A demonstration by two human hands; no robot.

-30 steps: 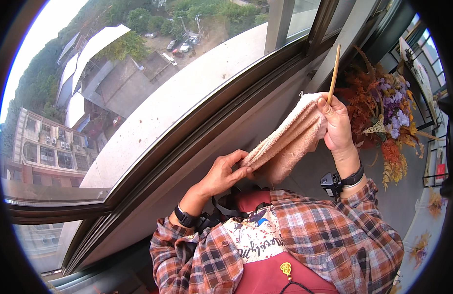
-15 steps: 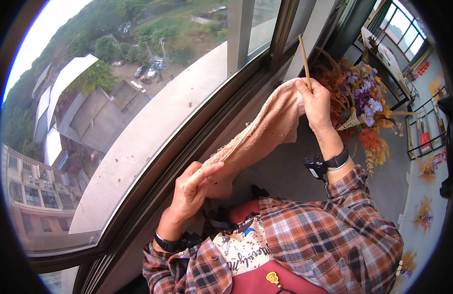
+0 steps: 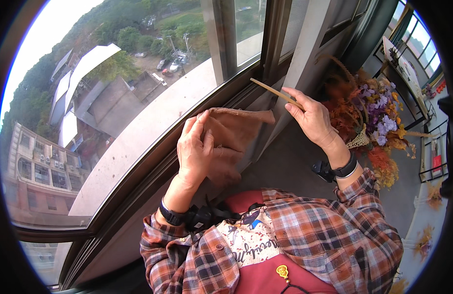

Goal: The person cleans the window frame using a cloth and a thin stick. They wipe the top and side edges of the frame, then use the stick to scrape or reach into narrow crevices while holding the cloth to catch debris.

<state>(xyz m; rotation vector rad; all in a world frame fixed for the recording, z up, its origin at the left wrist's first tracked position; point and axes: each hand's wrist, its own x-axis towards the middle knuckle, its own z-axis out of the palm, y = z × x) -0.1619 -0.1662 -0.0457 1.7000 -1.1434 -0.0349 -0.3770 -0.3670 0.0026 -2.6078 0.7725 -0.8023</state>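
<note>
A brown cloth (image 3: 236,131) lies bunched over the inner edge of the dark window track (image 3: 155,172), its loose part hanging down on the room side. My left hand (image 3: 193,151) is closed on the cloth's left end, fingertips along its top edge and thumb on the front. In my right hand (image 3: 311,117) is a thin wooden chopstick (image 3: 274,91), pinched near its thicker end. Its other end points left, towards the window frame, and appears to be over the track. Right hand and cloth are apart.
A window pane (image 3: 89,171) fills the left side, with an outer ledge (image 3: 133,164) beyond it. To the right stands a bunch of dried flowers (image 3: 378,115) in orange and purple. A black wire rack (image 3: 435,159) stands against the wall further right.
My right hand has let go of the cloth and swung the chopstick from upright to pointing left. The stretched cloth now hangs in folds from my left hand, which has moved up to the track.
</note>
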